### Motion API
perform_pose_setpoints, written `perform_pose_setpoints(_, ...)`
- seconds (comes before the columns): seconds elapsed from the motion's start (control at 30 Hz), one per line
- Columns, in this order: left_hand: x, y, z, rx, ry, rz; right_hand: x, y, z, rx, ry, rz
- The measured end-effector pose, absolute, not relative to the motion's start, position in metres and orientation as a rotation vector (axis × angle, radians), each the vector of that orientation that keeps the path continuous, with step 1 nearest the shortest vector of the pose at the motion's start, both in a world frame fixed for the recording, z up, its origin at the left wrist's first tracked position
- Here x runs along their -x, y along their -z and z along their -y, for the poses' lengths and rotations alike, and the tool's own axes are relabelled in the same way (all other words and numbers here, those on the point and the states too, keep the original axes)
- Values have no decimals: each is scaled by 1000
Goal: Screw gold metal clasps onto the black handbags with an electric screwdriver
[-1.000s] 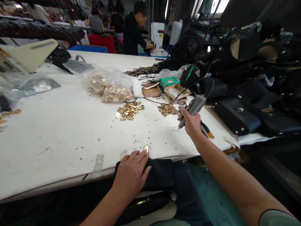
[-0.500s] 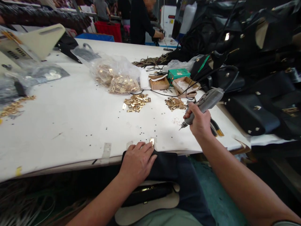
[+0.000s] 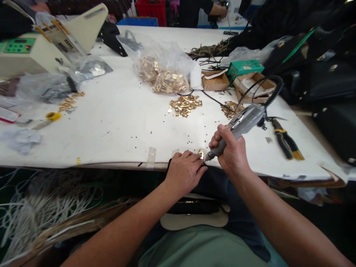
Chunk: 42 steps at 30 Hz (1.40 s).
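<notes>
My right hand is wrapped round a grey electric screwdriver, which tilts down to the left. Its tip meets, or nearly meets, a small gold metal plate at the table's front edge. Flat beside the plate lies my left hand, fingers stretched out and fingertips against it. Dark material lies under this hand, mostly hidden. A black bag piece with a gold zipper and pale edging rests on my lap. Beyond my hands are a pile of gold plates and a smaller pile of gold parts.
Black-and-yellow pliers lie to the right. Behind the piles stand a plastic bag of gold parts, a cardboard box and a green box. A beige machine occupies the left. At the back, another person's arm shows.
My right hand has brought the screwdriver left and down to the gold plate. My left hand stays at the plate. The view has turned left and tilted down.
</notes>
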<state>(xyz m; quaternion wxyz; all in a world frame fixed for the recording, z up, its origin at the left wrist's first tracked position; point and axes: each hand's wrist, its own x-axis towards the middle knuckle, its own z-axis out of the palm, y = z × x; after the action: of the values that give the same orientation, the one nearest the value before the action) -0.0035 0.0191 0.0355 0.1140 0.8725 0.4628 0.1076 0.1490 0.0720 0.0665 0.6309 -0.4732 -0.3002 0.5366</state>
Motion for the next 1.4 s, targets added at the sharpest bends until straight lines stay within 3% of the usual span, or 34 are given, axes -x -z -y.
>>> perform_pose_setpoints(1.4,5,-30,-19,-2550,-373,-1362,-148,-67,-67,1095,-1175,616)
